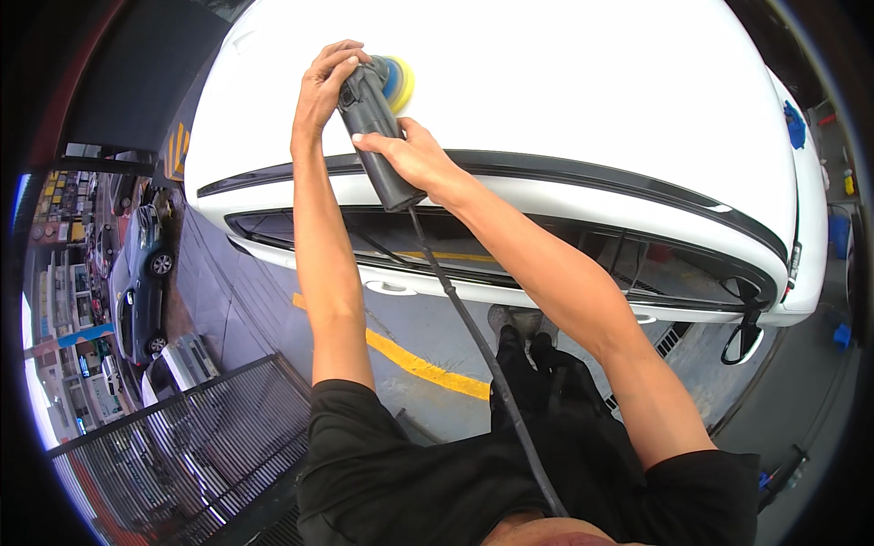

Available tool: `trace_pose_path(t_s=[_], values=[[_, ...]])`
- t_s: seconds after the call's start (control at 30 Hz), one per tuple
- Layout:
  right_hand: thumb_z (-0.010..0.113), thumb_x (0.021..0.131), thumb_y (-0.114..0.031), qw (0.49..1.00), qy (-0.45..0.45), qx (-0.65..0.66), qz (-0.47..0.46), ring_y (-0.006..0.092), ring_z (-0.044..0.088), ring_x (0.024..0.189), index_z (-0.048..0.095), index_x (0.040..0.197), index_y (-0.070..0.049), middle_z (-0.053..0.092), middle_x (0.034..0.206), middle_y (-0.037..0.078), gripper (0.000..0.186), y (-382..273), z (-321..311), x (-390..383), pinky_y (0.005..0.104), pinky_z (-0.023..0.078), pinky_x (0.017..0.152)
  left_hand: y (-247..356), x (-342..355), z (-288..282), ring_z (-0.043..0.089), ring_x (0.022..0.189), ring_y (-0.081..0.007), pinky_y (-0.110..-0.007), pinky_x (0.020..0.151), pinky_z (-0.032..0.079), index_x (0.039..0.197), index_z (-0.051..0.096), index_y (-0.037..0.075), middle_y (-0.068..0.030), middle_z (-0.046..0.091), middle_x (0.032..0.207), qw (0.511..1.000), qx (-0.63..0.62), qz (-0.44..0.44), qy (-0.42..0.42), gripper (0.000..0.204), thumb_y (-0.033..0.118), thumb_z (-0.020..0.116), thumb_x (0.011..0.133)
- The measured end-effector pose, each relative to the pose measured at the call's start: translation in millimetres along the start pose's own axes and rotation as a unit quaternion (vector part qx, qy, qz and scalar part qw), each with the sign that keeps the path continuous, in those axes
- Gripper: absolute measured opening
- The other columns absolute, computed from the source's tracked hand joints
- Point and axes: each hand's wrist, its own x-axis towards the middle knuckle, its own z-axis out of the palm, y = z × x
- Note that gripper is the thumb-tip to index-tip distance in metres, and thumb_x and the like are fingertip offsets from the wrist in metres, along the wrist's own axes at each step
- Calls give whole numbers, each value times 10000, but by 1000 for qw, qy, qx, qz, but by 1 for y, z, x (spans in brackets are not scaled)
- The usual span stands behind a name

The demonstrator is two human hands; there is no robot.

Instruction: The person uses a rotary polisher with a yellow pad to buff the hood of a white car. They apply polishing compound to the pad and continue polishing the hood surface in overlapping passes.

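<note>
A dark grey car polisher (371, 109) with a blue and yellow round pad (401, 85) rests against the white roof of a car (546, 82). My left hand (328, 80) wraps over the polisher's head, close to the pad. Lower down, my right hand (411, 156) grips the body of the tool, its thumb lying along the top. From the rear end of the polisher a black power cord (473, 328) runs back over my body. The side of the pad facing the roof is hidden.
Below the roof edge are a black roof rail (583, 179), side windows, and a side mirror (743, 338) at the right. A yellow floor line (423, 366) passes by my feet. A slatted gate (200, 446) stands at lower left; parked cars (138, 282) lie beyond. A blue cloth (795, 125) sits far right.
</note>
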Motion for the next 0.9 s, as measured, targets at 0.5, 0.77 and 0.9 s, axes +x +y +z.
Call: trace_pose_path(t_s=[0.5,0.77,0.9], values=[[813,815,-423,993,100,54,-11,221,684,869,487,1305,130,666,1033,203,808,-17,-53,-59,324,563,742,49,20,78,528,1323,-269,-449,1105,446,977,825,115,-59,677,1288,998,-7,26,-61,204,237,672,921],[820,817,-434,986,152,68,-27,218,694,875,482,1324,123,678,1039,192,825,-23,-105,-93,320,567,770,85,35,147,528,1296,-271,-447,1112,432,986,820,117,-57,681,1279,990,-4,94,-101,227,271,660,940],[788,853,-437,982,169,73,-37,173,685,739,504,1299,82,657,949,129,740,-22,-130,-104,301,567,626,107,42,177,536,1316,-259,-460,1116,443,968,820,137,-52,679,1290,986,-4,109,-122,233,314,674,931]])
